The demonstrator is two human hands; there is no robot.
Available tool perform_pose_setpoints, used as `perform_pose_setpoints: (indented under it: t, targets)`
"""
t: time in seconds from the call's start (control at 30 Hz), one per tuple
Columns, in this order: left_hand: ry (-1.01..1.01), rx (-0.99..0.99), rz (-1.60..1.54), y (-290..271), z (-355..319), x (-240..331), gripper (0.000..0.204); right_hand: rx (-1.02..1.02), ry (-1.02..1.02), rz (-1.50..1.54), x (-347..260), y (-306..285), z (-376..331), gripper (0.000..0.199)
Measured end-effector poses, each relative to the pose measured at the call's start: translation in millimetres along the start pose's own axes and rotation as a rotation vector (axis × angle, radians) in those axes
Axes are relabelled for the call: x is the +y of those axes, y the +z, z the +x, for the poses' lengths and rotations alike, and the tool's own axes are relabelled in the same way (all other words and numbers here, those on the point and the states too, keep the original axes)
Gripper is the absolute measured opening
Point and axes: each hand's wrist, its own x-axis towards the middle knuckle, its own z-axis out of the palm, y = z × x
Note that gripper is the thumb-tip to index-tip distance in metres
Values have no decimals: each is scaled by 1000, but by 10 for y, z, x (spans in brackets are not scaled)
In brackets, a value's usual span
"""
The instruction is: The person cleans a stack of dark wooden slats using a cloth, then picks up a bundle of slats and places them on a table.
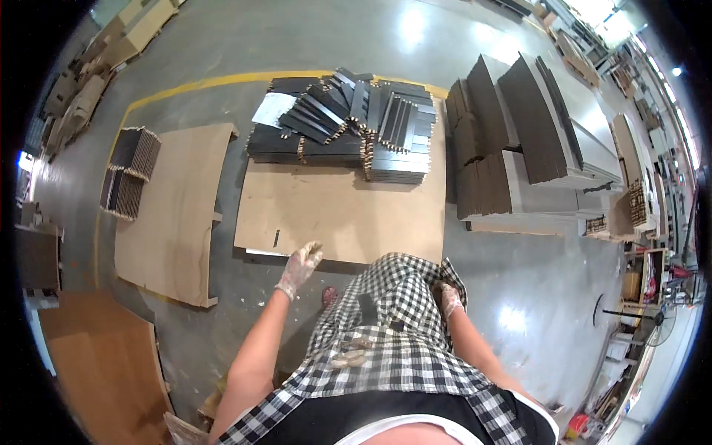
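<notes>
My left hand (pixel 300 267), in a pale stained glove, hovers by the front edge of a brown board (pixel 334 211). Its fingers are curled together and nothing shows in them. My right hand (pixel 450 297), also gloved, is against the side of my black-and-white checked apron (pixel 400 297); the cloth partly hides its fingers, so I cannot tell their grip. Dark, narrow strips (pixel 319 111) lie stacked at the board's far half, some fanned loosely on top. A white sheet (pixel 273 109) rests on their left end. One small dark piece (pixel 277 238) lies near the board's front left.
At left, two bundles of dark strips (pixel 132 170) sit beside another brown sheet on a low pallet (pixel 170 215). Tall stacks of grey panels (pixel 534 126) stand at right. A yellow line (pixel 193 85) runs along the grey floor. A black fan (pixel 658 319) is far right.
</notes>
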Motion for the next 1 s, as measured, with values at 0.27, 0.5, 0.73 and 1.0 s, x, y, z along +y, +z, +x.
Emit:
perform_pose_setpoints:
  t: [0.27, 0.5, 0.73, 1.0]
  targets:
    - [-465, -77, -532, 733, 1565, -70, 46, 87, 113, 865, -571, -232, 580, 29]
    - [-777, 109, -692, 1543, 2726, -565, 66, -154, 109, 402, -2007, 44, 2150, 51]
    - [-955, 161, -574, 2103, 4161, -1679, 66, -246, 52, 242, -2396, 1017, 3893, 77]
    - [-763, 304, -835, 2389, 5401, -2067, 58, -346, 5, 294, -2548, 1342, 5298, 58]
